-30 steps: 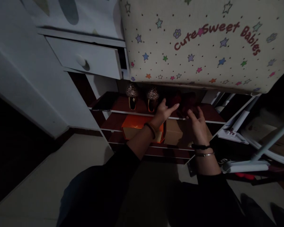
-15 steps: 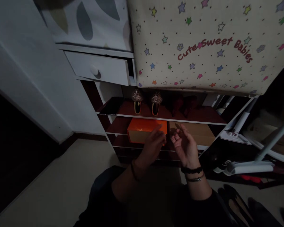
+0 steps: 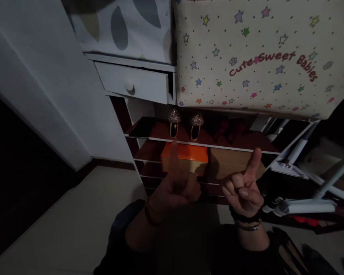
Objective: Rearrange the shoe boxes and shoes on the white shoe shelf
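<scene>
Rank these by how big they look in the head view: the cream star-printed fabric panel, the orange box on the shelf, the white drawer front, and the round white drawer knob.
1. Cream star-printed fabric panel, though it is nearest the camera.
2. White drawer front.
3. Orange box, partly hidden by the left hand, so close to the drawer front.
4. Round white drawer knob.

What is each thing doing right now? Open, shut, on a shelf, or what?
Left hand: empty, index finger pointing up.
Right hand: empty, index finger raised.
White drawer: slightly open.
Glittery shoes: upright, side by side on top shelf.
Orange box: closed, on the shelf below.
Brown box: closed, beside the orange box.
</scene>
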A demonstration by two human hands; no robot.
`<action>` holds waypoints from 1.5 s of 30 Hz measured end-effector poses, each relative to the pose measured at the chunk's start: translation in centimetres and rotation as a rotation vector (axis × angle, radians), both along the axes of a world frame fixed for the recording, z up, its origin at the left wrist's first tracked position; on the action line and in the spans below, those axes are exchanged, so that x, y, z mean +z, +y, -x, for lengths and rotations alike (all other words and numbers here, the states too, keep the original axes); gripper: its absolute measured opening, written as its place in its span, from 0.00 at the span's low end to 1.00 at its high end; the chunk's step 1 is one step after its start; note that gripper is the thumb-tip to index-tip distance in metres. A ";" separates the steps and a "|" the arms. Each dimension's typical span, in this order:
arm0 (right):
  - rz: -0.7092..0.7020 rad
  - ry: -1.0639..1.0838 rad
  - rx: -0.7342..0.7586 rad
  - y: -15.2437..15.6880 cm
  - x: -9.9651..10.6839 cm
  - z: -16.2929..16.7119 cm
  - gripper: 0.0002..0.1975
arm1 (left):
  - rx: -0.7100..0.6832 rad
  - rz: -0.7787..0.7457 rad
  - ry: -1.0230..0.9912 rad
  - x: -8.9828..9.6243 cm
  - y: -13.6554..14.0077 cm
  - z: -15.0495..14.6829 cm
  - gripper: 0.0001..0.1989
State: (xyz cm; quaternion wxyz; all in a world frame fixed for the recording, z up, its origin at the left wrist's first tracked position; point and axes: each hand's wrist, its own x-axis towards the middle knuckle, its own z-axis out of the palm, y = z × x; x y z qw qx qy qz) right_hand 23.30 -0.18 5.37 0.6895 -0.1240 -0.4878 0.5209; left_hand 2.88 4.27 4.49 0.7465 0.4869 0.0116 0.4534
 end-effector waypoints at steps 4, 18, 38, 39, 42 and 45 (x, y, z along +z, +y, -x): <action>0.021 -0.015 0.001 -0.1 -1.4 -0.1 0.46 | -0.035 -0.004 -0.017 -0.4 0.0 0.2 0.60; -0.003 -0.040 0.019 -0.1 -0.7 0.0 0.28 | 0.161 -0.098 0.073 -0.5 0.9 1.2 0.24; -0.293 -1.508 -0.919 -2.0 -16.0 -4.6 0.20 | 0.586 -0.758 1.268 -17.8 3.0 4.7 0.17; -0.300 -1.525 -0.929 -1.9 -16.1 -4.7 0.20 | 0.564 -0.725 1.320 -18.1 3.1 5.0 0.16; -0.302 -1.545 -0.937 -1.5 -15.9 -4.6 0.21 | 0.516 -0.671 1.403 -18.0 3.3 5.2 0.14; -0.321 -1.554 -0.916 -1.0 -15.7 -3.7 0.21 | 0.480 -0.664 1.397 -17.4 3.0 5.1 0.11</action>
